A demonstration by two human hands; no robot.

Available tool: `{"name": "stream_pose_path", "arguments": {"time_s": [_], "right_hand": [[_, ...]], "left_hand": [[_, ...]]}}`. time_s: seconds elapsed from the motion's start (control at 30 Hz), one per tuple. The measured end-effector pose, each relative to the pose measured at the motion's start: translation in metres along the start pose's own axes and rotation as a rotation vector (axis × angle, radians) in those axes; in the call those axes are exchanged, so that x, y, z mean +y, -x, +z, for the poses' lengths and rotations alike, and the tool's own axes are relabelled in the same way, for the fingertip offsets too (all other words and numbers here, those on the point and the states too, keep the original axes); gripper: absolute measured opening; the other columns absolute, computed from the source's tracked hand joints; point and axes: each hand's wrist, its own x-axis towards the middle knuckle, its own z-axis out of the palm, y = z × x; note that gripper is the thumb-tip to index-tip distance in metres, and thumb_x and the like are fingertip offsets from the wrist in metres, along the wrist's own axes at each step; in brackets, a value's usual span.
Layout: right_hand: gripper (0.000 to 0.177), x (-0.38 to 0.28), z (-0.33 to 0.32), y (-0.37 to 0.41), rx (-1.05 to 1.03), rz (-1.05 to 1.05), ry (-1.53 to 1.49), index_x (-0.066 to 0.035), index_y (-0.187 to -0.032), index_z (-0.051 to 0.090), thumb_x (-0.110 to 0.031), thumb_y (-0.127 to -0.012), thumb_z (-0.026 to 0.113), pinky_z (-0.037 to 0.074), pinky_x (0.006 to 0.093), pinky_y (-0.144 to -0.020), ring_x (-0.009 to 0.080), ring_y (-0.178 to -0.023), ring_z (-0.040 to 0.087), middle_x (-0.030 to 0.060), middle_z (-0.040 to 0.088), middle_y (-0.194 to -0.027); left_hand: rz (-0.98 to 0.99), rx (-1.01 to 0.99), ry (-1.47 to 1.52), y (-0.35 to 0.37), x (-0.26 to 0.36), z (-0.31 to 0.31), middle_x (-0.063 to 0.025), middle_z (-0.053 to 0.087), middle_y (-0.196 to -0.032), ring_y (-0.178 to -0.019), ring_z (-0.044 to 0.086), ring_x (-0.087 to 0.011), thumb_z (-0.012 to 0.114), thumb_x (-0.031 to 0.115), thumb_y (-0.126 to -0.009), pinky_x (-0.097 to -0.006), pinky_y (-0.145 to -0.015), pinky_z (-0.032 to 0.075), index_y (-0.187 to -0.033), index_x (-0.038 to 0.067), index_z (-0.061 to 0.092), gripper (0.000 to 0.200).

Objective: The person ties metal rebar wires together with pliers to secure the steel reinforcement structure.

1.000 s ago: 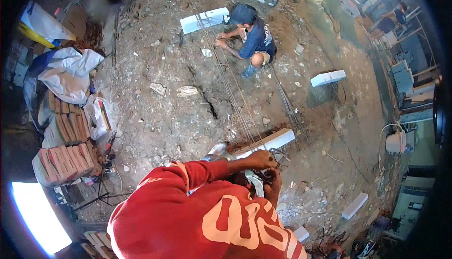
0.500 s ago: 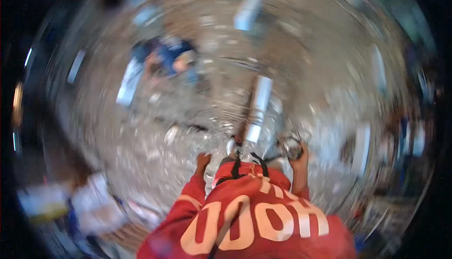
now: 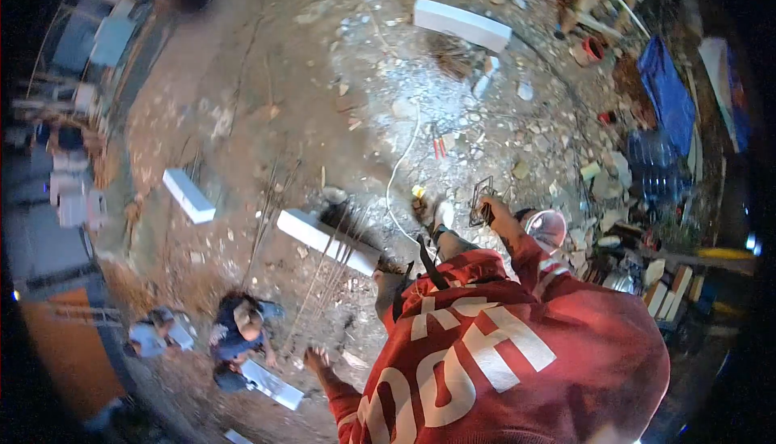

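Observation:
My right hand (image 3: pixel 495 211) is closed on bent metal wire frames (image 3: pixel 482 202), held out over the rubble right of my feet. A white bucket (image 3: pixel 545 229) stands just beyond that wrist. Lower left, my left hand (image 3: pixel 318 359) hangs with its fingers apart and nothing in it. Between my hands, thin steel rods (image 3: pixel 333 248) lie across a long white block (image 3: pixel 311 232) near my leg. A pale hose (image 3: pixel 394 177) curves over the ground ahead of my feet.
Two people (image 3: pixel 239 323) (image 3: pixel 160 332) crouch at lower left near a white block (image 3: pixel 273 384). Other white blocks lie at left (image 3: pixel 188 196) and at the top (image 3: pixel 461 22). Red-handled pliers (image 3: pixel 439 147) lie ahead. On the right are a blue tarp (image 3: pixel 668 92) and stacked wood pieces (image 3: pixel 672 294).
The view has swung to the right and sharpened, so the crouching people now appear lower left. The wire frames remain in my right hand. My left hand's fingers now show apart.

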Motion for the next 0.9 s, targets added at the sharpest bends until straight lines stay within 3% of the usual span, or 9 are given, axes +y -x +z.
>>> {"name": "stream_pose_path", "arguments": {"time_s": [0.1,0.2,0.23,0.3,0.53,0.6,0.67,0.73,0.9], "right_hand": [[0.017,-0.035,-0.046,-0.007,-0.186,-0.767,1.091,-0.007,-0.077,0.063,-0.021,-0.081,0.072,0.045,0.0323,-0.062,0.0193,-0.064,0.059,0.0036,0.061,-0.069],[0.018,0.017,-0.137,-0.096,-0.023,-1.128,0.989,-0.006,-0.076,0.063,-0.022,-0.077,0.073,0.042,0.0337,-0.063,0.0174,-0.067,0.055,0.0039,0.06,-0.071],[0.019,-0.028,-0.104,-0.053,0.083,-0.28,0.737,-0.005,-0.09,0.066,-0.021,-0.081,0.067,0.042,0.0349,-0.065,0.0176,-0.072,0.055,0.0056,0.061,-0.08],[0.026,-0.046,-0.088,-0.034,0.231,-0.143,0.622,-0.003,-0.099,0.069,-0.025,-0.092,0.057,0.045,0.0347,-0.069,0.0188,-0.074,0.059,0.0055,0.066,-0.084],[0.038,-0.023,-0.14,-0.054,0.303,-0.404,1.116,-0.002,-0.106,0.071,-0.037,-0.093,0.059,0.046,0.0351,-0.068,0.0135,-0.075,0.059,0.0023,0.067,-0.085],[0.049,-0.041,-0.109,-0.052,0.432,-0.086,0.43,-0.002,-0.114,0.069,-0.045,-0.094,0.056,0.047,0.0349,-0.071,0.0121,-0.082,0.059,0.0032,0.066,-0.087],[0.036,-0.059,-0.118,-0.029,0.155,-0.485,1.318,-0.005,-0.105,0.069,-0.038,-0.091,0.064,0.048,0.0327,-0.066,0.0128,-0.076,0.06,0.0018,0.064,-0.082],[0.02,-0.065,-0.103,-0.044,0.29,-0.382,0.139,-0.001,-0.09,0.069,-0.021,-0.09,0.067,0.054,0.031,-0.065,0.0176,-0.072,0.067,0.0085,0.07,-0.082],[0.032,-0.08,-0.16,-0.109,0.176,-0.492,0.135,0.003,-0.111,0.066,-0.022,-0.091,0.067,0.056,0.0338,-0.076,0.0208,-0.086,0.07,0.0102,0.071,-0.099]], "left_hand": [[-0.109,-0.461,-0.123,0.015,0.048,0.162,-0.0141,0.061,-0.123,-0.098,0.063,-0.0298,0.057,0.016,-0.094,-0.0374,-0.074,0.054,-0.125,0.008,0.057,0.032],[0.21,-0.952,-0.362,0.069,0.059,0.3,-0.0147,0.062,-0.121,-0.107,0.063,-0.0249,0.059,0.001,-0.086,-0.0323,-0.081,0.055,-0.134,0.005,0.051,0.049],[0.387,-0.993,-0.637,0.108,0.075,0.343,-0.0146,0.065,-0.114,-0.102,0.066,-0.0236,0.06,0.003,-0.087,-0.0325,-0.08,0.054,-0.133,0.004,0.053,0.046],[0.612,-1.069,-0.899,0.176,0.091,0.401,-0.0142,0.069,-0.101,-0.092,0.069,-0.0227,0.061,0.008,-0.09,-0.0337,-0.077,0.053,-0.13,0.003,0.057,0.04],[0.336,-1.027,-1.031,0.141,0.008,0.426,-0.0107,0.072,-0.095,-0.074,0.069,-0.0212,0.062,0.014,-0.092,-0.0347,-0.068,0.054,-0.119,0.004,0.065,0.029],[0.281,-1.069,-1.032,0.106,-0.013,0.409,-0.0078,0.072,-0.098,-0.069,0.069,-0.0218,0.061,0.023,-0.095,-0.036,-0.065,0.055,-0.121,0.006,0.063,0.031],[-0.133,-0.784,-1.015,0.091,-0.027,0.39,-0.0075,0.071,-0.095,-0.071,0.069,-0.0208,0.062,0.025,-0.096,-0.0352,-0.064,0.055,-0.123,0.008,0.062,0.032],[-0.407,-0.654,-0.898,0.072,-0.033,0.387,-0.0101,0.069,-0.09,-0.072,0.069,-0.0196,0.063,0.017,-0.095,-0.0311,-0.062,0.056,-0.123,0.008,0.061,0.029],[-0.174,-0.807,-0.842,0.132,0.007,0.449,-0.0129,0.07,-0.09,-0.072,0.069,-0.0198,0.059,0.015,-0.095,-0.0278,-0.061,0.055,-0.122,0.002,0.06,0.03]]}}
